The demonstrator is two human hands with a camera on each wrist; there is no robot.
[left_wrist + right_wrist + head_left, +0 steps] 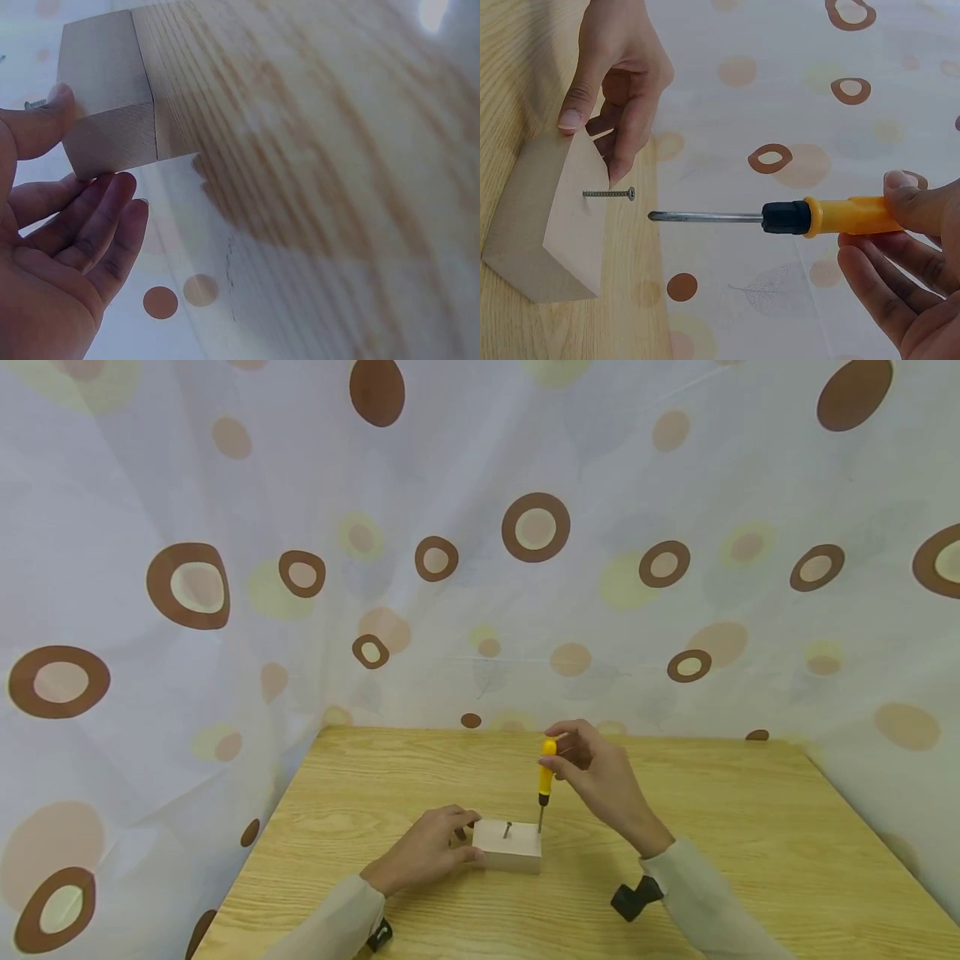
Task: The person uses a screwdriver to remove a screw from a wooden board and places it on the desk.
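A pale wooden block (510,862) lies flat on the table, with a metal screw (609,194) standing partly sunk in its top face. My left hand (429,850) holds the block at its left end, thumb on the near side and fingers at the far side. My right hand (600,777) grips a screwdriver (847,216) by its yellow handle, thumb and fingers around it. Its metal shaft (712,217) points down toward the block. In the right wrist view the tip is apart from the screw head, with a small gap between them.
The wood-grain table (360,768) spreads around the block on all sides. Behind it and at both sides hangs a white sheet (465,460) with brown and beige circles. Black straps with small devices (636,898) sit at both wrists.
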